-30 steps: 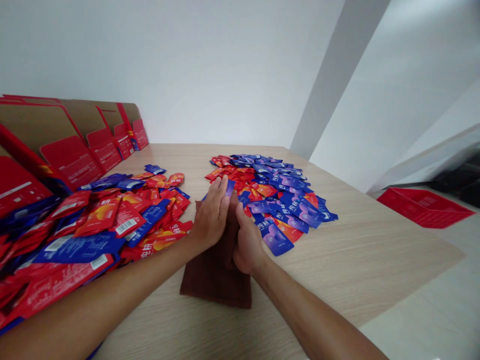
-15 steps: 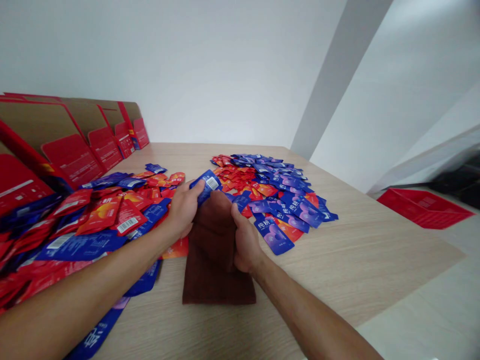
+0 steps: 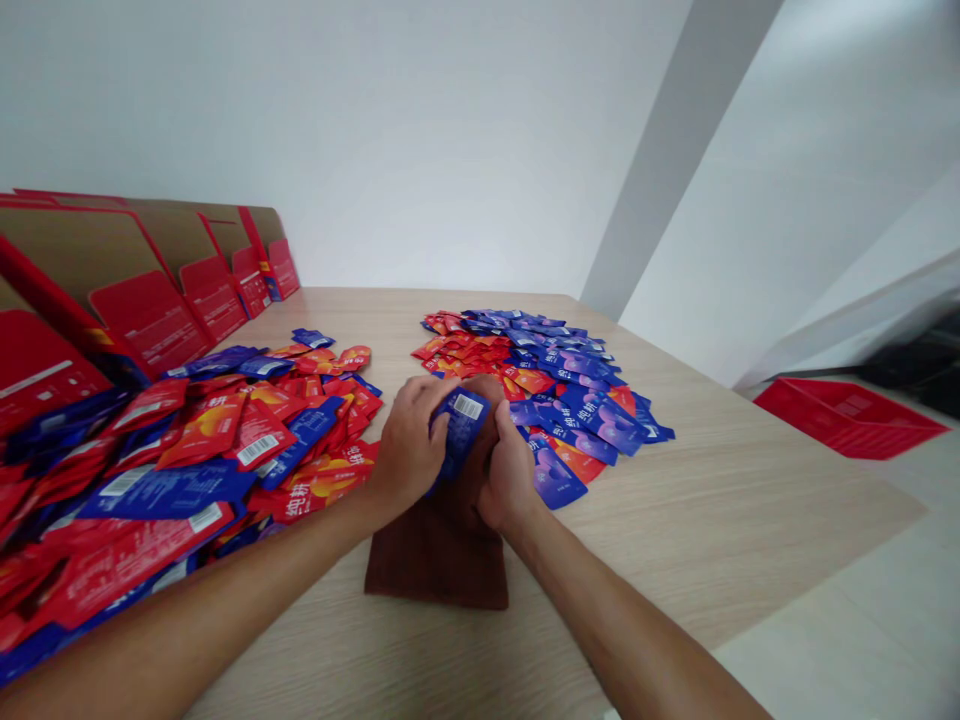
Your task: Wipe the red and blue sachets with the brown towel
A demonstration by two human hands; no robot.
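On the counter (image 3: 675, 520), well short of its far edge, our left hand (image 3: 412, 440) pinches a blue packet (image 3: 465, 425) against brown cloth (image 3: 439, 560), our right hand (image 3: 513, 470) clasping that cloth, seemingly for steadiness!

At four o'clock from the middle, a purple packet (image 3: 611, 425) reads 纯 and apparently 耕; at eight o'clock, a red packet (image 3: 319, 484) bears the same pair. The held blue packet (image 3: 459, 438), near six, shows a barcode with unreadable digits. Small print on the red box (image 3: 146, 325) at nine is illegible.
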